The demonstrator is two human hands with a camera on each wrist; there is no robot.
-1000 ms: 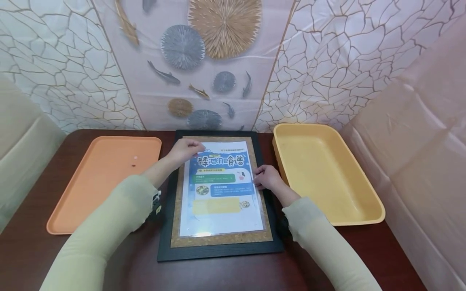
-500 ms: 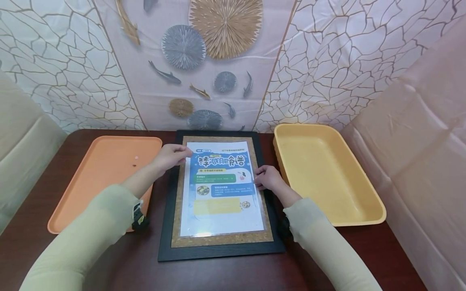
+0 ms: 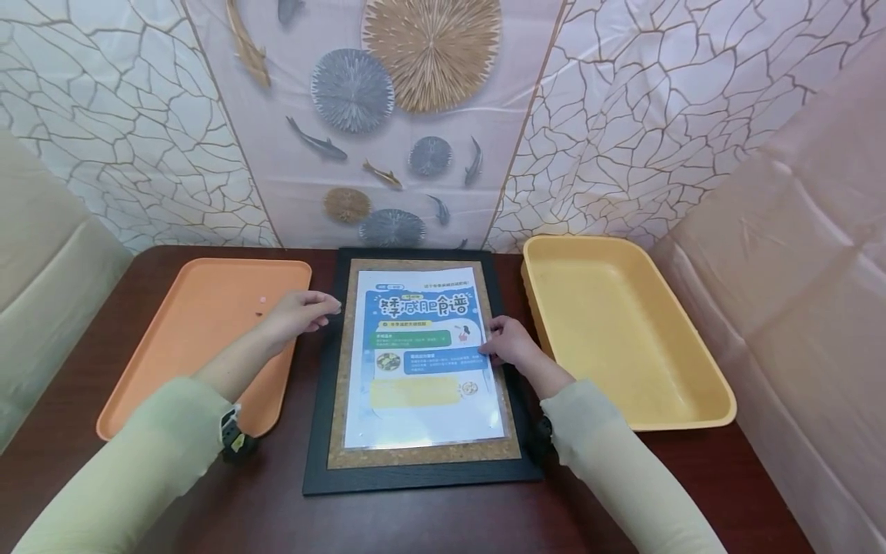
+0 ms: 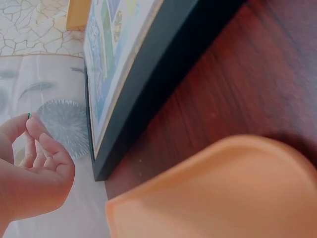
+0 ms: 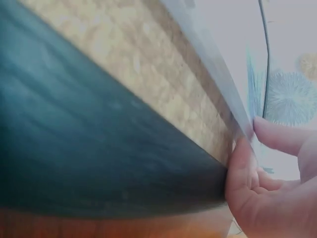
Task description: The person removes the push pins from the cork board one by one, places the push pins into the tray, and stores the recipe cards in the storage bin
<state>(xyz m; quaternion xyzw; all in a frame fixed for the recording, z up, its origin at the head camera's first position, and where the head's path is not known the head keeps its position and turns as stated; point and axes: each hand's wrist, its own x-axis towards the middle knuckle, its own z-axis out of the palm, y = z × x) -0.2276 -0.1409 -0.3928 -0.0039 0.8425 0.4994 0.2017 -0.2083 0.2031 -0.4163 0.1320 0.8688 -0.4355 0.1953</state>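
Observation:
A laminated poster sheet (image 3: 422, 419) with blue print lies on a black-framed corkboard (image 3: 512, 452). My right hand (image 3: 511, 340) pinches the sheet's right edge between thumb and fingers; the right wrist view shows the plastic edge (image 5: 218, 64) lifted a little off the cork (image 5: 148, 74). My left hand (image 3: 299, 314) is in the air between the orange tray (image 3: 201, 346) and the frame's left side. Its thumb and forefinger pinch a tiny green thing (image 4: 28, 115), mostly hidden by the fingertips; I cannot tell its kind.
Two small specks, one pinkish (image 3: 263, 299) and one dark (image 3: 259, 314), lie on the orange tray. A deep yellow bin (image 3: 623, 338) stands right of the board. Behind the dark wooden table (image 3: 415, 527) hangs a patterned cloth (image 3: 291, 185).
My left hand has drawn back leftward from the sheet's top left corner, past the frame toward the orange tray. The right hand keeps its place at the sheet's right edge.

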